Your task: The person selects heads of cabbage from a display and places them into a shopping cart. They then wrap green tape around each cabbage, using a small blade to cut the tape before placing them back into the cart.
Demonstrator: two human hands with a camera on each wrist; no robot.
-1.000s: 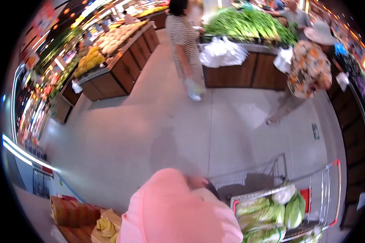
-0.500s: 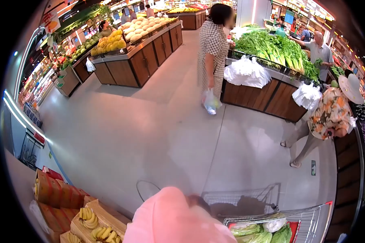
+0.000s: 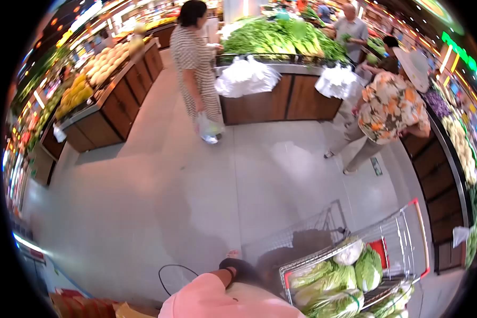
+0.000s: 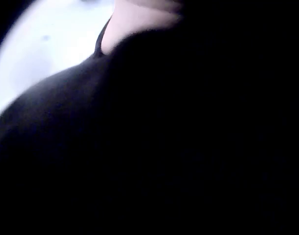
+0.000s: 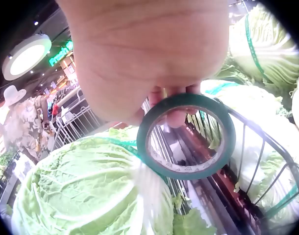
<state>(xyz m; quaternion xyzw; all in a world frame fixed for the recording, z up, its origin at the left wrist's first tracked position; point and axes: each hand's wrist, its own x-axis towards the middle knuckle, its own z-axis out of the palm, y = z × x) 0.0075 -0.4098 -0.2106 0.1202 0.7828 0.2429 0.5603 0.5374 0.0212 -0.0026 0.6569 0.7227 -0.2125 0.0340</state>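
Right wrist cam is the only one giving me anything useful on the hands. My right hand (image 5: 144, 54) fills the top of that view, and its fingers (image 5: 176, 116) are curled down through a roll of green tape (image 5: 187, 135), so the roll hangs off them like a ring. It's a snug hold, not a spread hand. The tape roll sits just above the cabbages (image 5: 90, 191), each wrapped with a green band, and close to the wire bars of the shopping cart (image 5: 247, 147). I can't tell if the roll actually touches the nearest cabbage or only hangs in front of it.

Left wrist cam is pretty much black. There's dark fabric (image 4: 139, 137) across nearly the whole frame, with a sliver of skin at the top edge. My left hand doesn't show there or on the head cam, so no call on that one.

Head cam looks down past my pink sleeve (image 3: 217, 299) at the cart (image 3: 408, 238), loaded with cabbages (image 3: 344, 281). Farther off on the grey floor (image 3: 169, 185), shoppers stand by a wooden produce stand (image 3: 281, 100) piled with greens.
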